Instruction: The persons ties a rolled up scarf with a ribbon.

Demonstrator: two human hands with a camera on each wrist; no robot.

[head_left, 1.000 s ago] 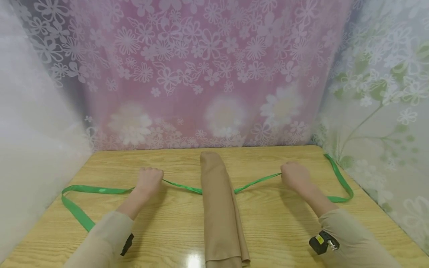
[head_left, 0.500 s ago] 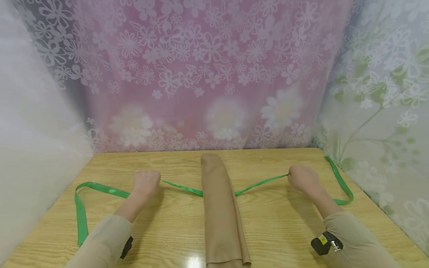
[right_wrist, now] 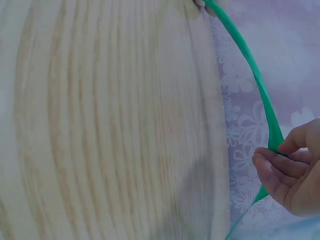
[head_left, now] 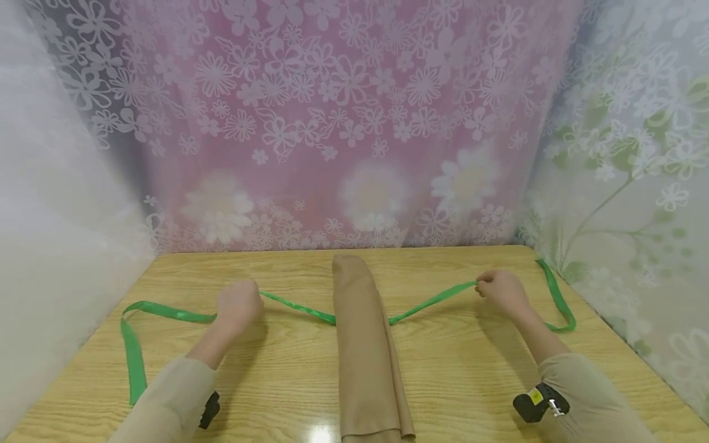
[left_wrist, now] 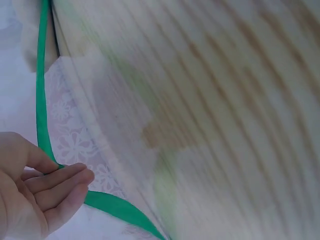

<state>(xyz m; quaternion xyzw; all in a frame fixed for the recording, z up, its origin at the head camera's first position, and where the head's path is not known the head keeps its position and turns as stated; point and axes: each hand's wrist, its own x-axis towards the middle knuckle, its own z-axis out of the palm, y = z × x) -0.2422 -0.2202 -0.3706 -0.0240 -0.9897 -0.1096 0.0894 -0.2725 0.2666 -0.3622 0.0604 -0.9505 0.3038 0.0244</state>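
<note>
A green ribbon (head_left: 432,301) runs from hand to hand, passing under a long rolled tan cloth (head_left: 362,351) in the middle. My left hand (head_left: 239,304) pinches it left of the roll; in the left wrist view the thumb and fingers (left_wrist: 65,182) close on the ribbon (left_wrist: 42,100). My right hand (head_left: 503,292) pinches the same ribbon on the right, between thumb and fingertips, as the right wrist view shows at the fingers (right_wrist: 272,167). Beyond each hand a loose ribbon tail trails, the left one bending toward the sleeve. Part of the ribbon is hidden beneath the roll.
The wooden table (head_left: 293,381) has a floral curtain (head_left: 354,123) behind it and pale sheets on both sides. A black wrist camera (head_left: 540,403) is strapped at the right sleeve (head_left: 581,381); another sits at the left sleeve (head_left: 172,394).
Both hands have moved apart along the ribbon, the left one leftward and the right one rightward. The left tail has shifted toward the right and straightened downward. The tan roll stays in place.
</note>
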